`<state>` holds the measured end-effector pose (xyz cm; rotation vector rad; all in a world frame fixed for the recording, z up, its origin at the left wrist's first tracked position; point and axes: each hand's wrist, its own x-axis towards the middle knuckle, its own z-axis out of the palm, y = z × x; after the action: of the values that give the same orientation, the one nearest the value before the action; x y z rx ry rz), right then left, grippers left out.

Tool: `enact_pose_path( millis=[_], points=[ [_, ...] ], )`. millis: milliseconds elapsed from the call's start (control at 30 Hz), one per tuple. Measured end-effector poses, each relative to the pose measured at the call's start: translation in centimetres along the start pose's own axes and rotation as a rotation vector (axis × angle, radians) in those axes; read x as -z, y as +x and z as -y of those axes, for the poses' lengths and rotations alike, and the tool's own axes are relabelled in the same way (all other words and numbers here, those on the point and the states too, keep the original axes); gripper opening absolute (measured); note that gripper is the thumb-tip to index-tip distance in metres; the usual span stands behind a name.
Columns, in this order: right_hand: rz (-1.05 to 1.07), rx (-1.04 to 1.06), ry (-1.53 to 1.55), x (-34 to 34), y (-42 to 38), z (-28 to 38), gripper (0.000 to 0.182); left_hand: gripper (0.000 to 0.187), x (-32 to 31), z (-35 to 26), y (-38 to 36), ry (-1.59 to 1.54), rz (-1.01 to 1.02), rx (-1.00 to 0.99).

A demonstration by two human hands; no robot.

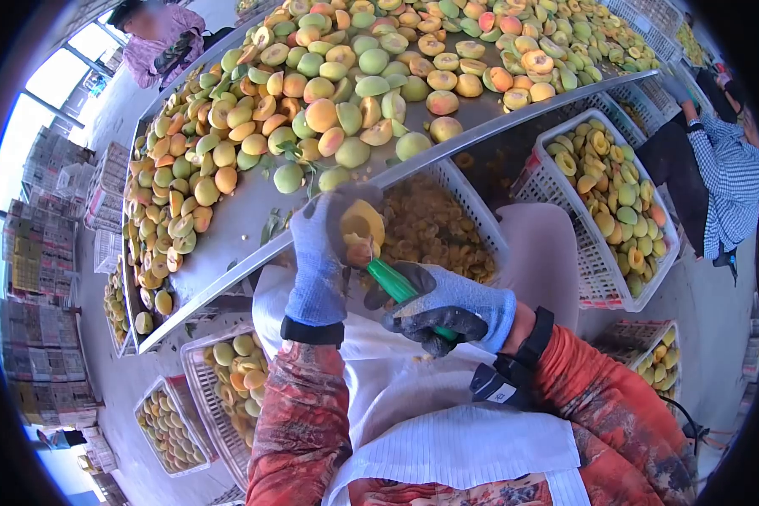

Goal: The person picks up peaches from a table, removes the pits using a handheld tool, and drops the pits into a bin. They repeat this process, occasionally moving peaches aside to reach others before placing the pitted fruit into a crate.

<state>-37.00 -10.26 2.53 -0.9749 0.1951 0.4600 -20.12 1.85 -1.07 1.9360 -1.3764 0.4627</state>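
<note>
Holding: left hand [316, 244] closed on cut fruit [363, 221]; right hand [451, 308] clamped around green tool [390, 279]. Fruit sits ahead-left of right hand, tool's far end at its near side; surface [238, 207] beyond.

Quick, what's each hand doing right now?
Left hand: closed, holding a cut fruit.
Right hand: closed around the green handle of a tool.

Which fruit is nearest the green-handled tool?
The cut fruit held in the left hand, yellow flesh showing beside the tool. The surrounding fruits instead lie on the table or in crates.
</note>
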Motion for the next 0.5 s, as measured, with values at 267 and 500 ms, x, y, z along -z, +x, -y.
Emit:
enact_pose_path(
  millis=[267,500],
  points=[
    [-0.628,0.242,-0.944,8.0,0.7,-2.9,0.03,0.048,-1.4,0.7,-0.6,-1.607,-0.365,1.186],
    [-0.602,0.55,-0.422,4.0,2.6,-3.1,0.026,0.047,-1.5,-4.7,-2.0,-1.867,-0.254,1.136]
  ],
)
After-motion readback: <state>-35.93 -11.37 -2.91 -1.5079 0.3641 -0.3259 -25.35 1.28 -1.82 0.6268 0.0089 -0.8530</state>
